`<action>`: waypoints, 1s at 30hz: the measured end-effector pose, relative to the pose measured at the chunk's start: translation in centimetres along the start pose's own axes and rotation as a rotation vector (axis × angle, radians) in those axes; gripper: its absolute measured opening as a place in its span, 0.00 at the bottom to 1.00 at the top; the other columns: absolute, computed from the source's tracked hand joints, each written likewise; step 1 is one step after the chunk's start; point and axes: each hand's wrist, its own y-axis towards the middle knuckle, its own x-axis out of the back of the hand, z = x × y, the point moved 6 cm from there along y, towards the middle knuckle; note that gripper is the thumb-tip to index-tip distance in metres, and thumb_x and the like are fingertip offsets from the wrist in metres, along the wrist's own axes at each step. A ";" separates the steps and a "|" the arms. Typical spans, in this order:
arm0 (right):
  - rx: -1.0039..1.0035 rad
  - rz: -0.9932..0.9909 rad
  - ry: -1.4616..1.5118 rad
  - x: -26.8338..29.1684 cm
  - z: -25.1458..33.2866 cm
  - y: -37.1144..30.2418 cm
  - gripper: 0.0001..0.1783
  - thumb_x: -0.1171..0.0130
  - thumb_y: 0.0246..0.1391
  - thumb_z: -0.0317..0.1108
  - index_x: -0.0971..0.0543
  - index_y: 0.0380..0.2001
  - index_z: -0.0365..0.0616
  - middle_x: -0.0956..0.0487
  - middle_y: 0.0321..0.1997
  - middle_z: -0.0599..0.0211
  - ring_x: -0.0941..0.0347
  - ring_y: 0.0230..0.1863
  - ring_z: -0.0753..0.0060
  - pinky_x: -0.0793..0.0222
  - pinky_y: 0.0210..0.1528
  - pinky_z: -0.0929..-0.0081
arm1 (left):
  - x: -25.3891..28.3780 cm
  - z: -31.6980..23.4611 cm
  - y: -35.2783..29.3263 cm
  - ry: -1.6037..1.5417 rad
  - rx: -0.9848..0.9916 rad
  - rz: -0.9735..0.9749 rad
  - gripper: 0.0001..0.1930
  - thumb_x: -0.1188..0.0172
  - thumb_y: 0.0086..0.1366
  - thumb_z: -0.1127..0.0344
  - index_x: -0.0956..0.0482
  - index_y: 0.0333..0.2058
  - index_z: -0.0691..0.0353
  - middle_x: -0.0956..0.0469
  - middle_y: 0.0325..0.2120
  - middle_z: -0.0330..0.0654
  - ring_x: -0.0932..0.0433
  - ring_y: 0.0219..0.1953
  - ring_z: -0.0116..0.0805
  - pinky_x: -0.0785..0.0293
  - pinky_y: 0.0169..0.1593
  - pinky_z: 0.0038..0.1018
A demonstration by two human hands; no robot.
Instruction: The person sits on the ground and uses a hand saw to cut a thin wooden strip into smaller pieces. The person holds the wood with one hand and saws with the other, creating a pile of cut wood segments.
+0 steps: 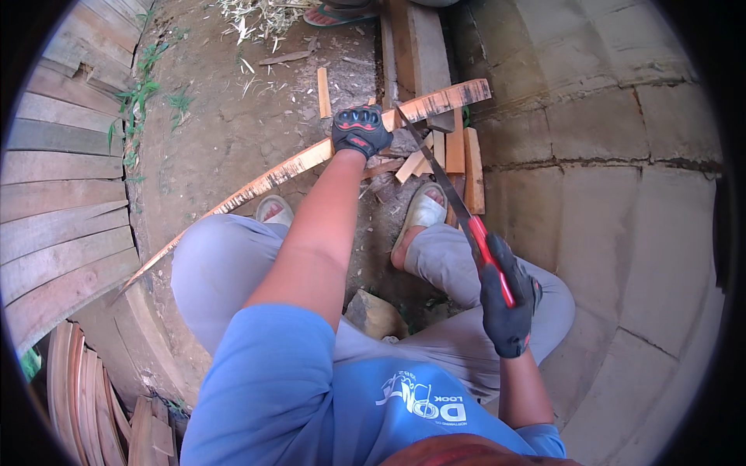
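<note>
A long wooden strip (273, 174), dark-streaked along its face, runs slantwise from the lower left to the upper right. My left hand (361, 130), in a black glove with red trim, is closed round it near its thicker end. In my right hand (509, 299), also gloved, is the red handle of a handsaw (447, 186). The saw's narrow blade slopes up and left, and its tip meets the strip just right of my left hand. That far end of the strip lies across a thick timber beam (420, 54). Whether the teeth are in the wood cannot be made out.
Short wood offcuts (454, 155) lie beneath the strip beside my sandalled foot. Pale shavings (260, 19) and another person's sandalled foot (334, 15) are at the top. A block wall (598, 202) bounds the right, a plank wall (66, 175) the left. A rock (375, 313) sits between my legs.
</note>
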 end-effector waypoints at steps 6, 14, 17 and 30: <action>0.244 -0.093 0.006 -10.1 -1.3 17.3 0.22 0.41 0.70 0.40 0.17 0.63 0.46 0.14 0.58 0.47 0.19 0.61 0.43 0.24 0.62 0.56 | 0.7 0.0 -0.5 -0.018 0.000 0.090 0.26 0.32 0.58 0.41 0.12 0.50 0.49 0.12 0.47 0.46 0.12 0.50 0.46 0.18 0.53 0.44; 0.094 -0.130 -0.073 -17.7 -1.9 28.2 0.26 0.43 0.67 0.49 0.16 0.64 0.54 0.16 0.63 0.53 0.20 0.64 0.44 0.27 0.69 0.56 | 1.8 -0.9 -0.3 -0.080 -0.036 0.077 0.17 0.38 0.64 0.49 0.09 0.41 0.52 0.10 0.42 0.49 0.11 0.46 0.47 0.17 0.51 0.43; 0.176 -0.165 -0.041 -16.5 -3.1 25.9 0.25 0.43 0.69 0.48 0.18 0.66 0.56 0.16 0.64 0.54 0.21 0.64 0.44 0.27 0.68 0.54 | 1.0 -1.3 0.2 -0.045 -0.056 0.072 0.20 0.36 0.62 0.45 0.10 0.44 0.52 0.11 0.42 0.48 0.11 0.46 0.49 0.17 0.51 0.44; -0.057 -0.049 -0.117 0.8 0.3 -1.6 0.23 0.40 0.72 0.37 0.19 0.65 0.39 0.12 0.56 0.52 0.15 0.45 0.68 0.22 0.52 0.69 | 0.3 -0.8 -0.1 -0.016 -0.016 0.000 0.25 0.30 0.56 0.42 0.12 0.47 0.51 0.11 0.45 0.46 0.12 0.47 0.47 0.18 0.52 0.45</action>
